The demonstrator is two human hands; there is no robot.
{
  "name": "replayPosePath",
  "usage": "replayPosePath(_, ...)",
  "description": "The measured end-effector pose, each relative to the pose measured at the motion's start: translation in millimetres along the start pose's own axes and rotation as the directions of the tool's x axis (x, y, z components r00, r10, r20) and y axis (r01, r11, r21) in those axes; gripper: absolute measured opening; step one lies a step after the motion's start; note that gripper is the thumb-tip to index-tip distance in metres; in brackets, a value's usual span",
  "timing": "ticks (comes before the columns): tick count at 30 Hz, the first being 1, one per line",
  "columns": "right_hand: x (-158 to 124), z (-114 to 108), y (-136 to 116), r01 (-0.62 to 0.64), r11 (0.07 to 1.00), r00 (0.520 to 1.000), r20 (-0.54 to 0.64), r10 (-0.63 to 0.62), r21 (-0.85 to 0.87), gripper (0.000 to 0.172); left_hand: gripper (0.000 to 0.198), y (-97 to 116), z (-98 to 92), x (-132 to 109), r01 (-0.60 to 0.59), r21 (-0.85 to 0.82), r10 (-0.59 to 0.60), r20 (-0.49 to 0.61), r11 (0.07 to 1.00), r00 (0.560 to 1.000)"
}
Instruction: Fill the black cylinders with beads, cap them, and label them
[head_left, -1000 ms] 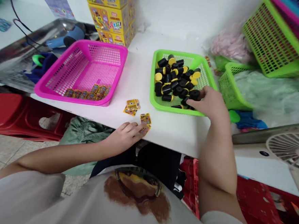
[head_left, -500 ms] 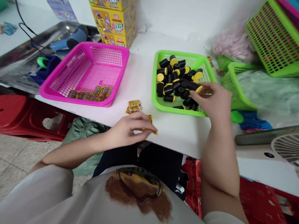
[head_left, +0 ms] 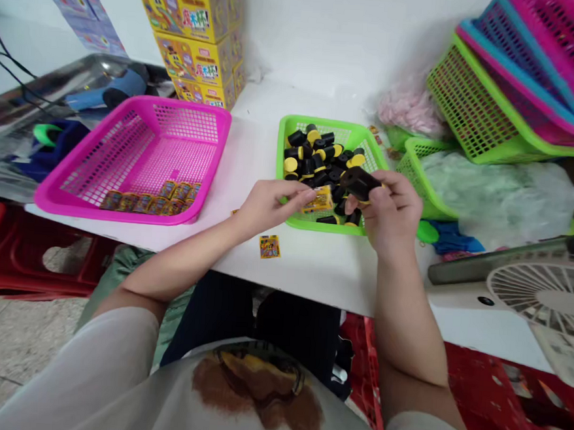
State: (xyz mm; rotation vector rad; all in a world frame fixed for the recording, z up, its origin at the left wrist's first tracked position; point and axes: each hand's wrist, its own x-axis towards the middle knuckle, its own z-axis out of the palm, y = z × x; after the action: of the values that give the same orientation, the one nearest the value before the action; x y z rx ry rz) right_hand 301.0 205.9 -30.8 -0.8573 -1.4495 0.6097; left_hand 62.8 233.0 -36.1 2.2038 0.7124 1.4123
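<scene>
Between the thumb and fingers of my left hand [head_left: 277,208] is a small yellow printed label [head_left: 319,199], held out over the front of the green basket [head_left: 316,225]. My right hand [head_left: 393,209] grips a black cylinder with a yellow cap [head_left: 359,183], raised above the basket and tilted, its black end toward the left hand. Cylinder and label are a little apart. Many like black and yellow cylinders [head_left: 320,155] lie loose in the basket. Another printed label [head_left: 270,246] rests on the white table, and a bit of one more shows behind my left wrist.
On the left stands a pink basket [head_left: 42,194] with several labelled cylinders [head_left: 143,203] along its near side. Yellow printed boxes [head_left: 200,55] are stacked behind it. At right are stacked baskets [head_left: 477,97], bagged plastic [head_left: 480,189] and a white fan [head_left: 546,299].
My right hand has lifted a black cylinder out of the pile toward me. My left hand has risen from the table edge to the basket, carrying a label.
</scene>
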Motion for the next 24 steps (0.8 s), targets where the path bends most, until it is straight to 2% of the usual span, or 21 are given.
replayPosePath(4, -5.9, 2.4, -3.0, -0.001, 0.987, 0.999, 0.032, -0.004, 0.159, 0.044, 0.053, -6.1, -2.4, -6.6, -0.239, 0.066, 0.239, 0.009, 0.969, 0.971)
replayPosePath(6, -8.5, 1.7, -4.1, -0.029, 0.986, 0.997, 0.074, 0.017, 0.162, 0.041, 0.049, -8.7, -3.2, -8.4, -0.290, 0.093, 0.291, 0.009, 0.952, 0.957)
replayPosePath(9, -10.7, 0.9, -7.3, -0.070, 0.989, 0.991, 0.123, 0.055, 0.127, 0.041, 0.046, -10.9, -4.0, -11.2, -0.299, 0.095, 0.303, -0.035, 0.950, 0.952)
replayPosePath(12, -10.7, 0.4, -13.4, -0.080, 0.995, 0.982, 0.179, 0.067, 0.062, 0.041, 0.046, -10.2, -5.8, -13.6, -0.263, 0.044, 0.264, -0.036, 0.964, 0.964)
replayPosePath(16, -9.7, -0.6, -19.9, -0.074, 0.995, 0.955, 0.283, 0.092, -0.074, 0.028, 0.045, -8.6, -8.9, -13.6, -0.214, -0.064, 0.219, 0.083, 0.975, 0.972)
replayPosePath(19, -9.0, 0.0, -17.8, -0.032, 0.996, 0.941, 0.333, 0.059, -0.084, 0.025, 0.040, -8.8, -9.4, -11.9, -0.160, -0.165, 0.185, 0.152, 0.973, 0.971)
replayPosePath(21, -7.9, 0.7, -14.2, 0.019, 0.999, 0.940, 0.341, -0.006, -0.035, 0.030, 0.040, -8.9, -8.8, -11.9, -0.068, -0.242, 0.117, 0.193, 0.968, 0.974)
replayPosePath(24, -5.7, 0.6, -10.7, 0.074, 0.997, 0.924, 0.376, -0.070, 0.004, 0.033, 0.059, -7.7, -7.8, -15.1, 0.129, -0.355, -0.045, 0.235, 0.926, 0.971)
